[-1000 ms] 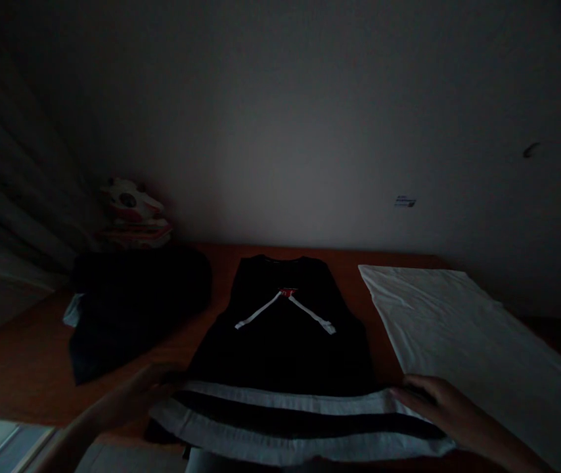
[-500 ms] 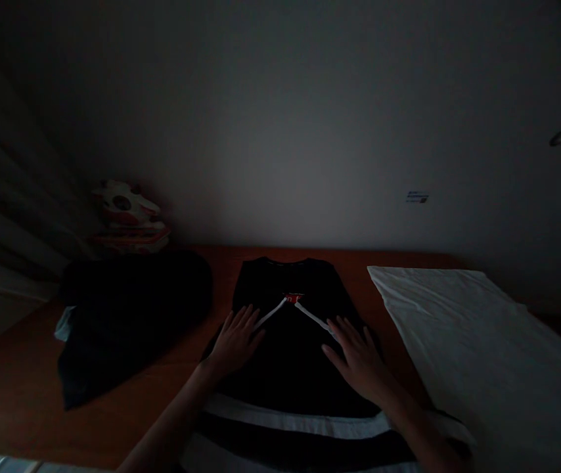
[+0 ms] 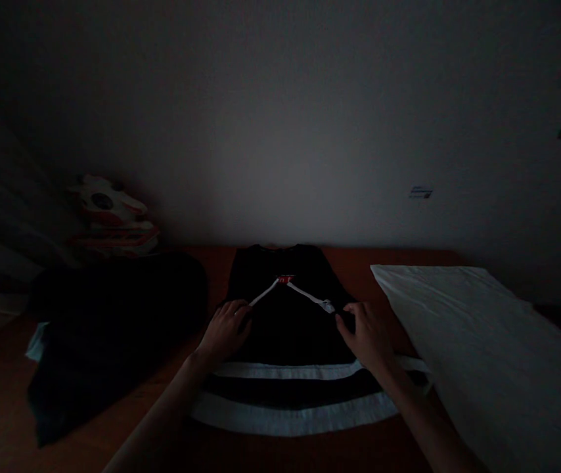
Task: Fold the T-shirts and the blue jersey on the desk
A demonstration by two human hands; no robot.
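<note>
The left hand [image 3: 225,330] rests palm down on the left side of a black fabric garment with two white bands across its lower part [image 3: 285,341], with the fingers curled inward and the fingertips bunched at the lower end of the left white diagonal stripe [image 3: 263,295]; whether fabric is pinched between them cannot be told in the dim light. The right hand [image 3: 366,334] rests on the right side of the same garment, with the fingers likewise curled and the thumb and forefinger close together just below the end of the right white diagonal stripe [image 3: 310,297]; a firm grip cannot be confirmed. The two stripes meet at a small red patch [image 3: 285,279] near the neckline, which points toward the wall. The garment lies flat at the centre of a reddish-brown wooden table [image 3: 4,387], and both forearms cross its banded hem. Just beside the right hand, a flat white cloth [image 3: 468,341] covers the right part of the table, and its near edge touches the garment's hem. To the left of the left hand, a dark crumpled pile of clothing [image 3: 113,322] lies near the garment but apart from it. Behind that pile, a white and red toy-like object [image 3: 110,217] stands against the grey wall [image 3: 280,131]. Nothing lies between the hands and the garment.
</note>
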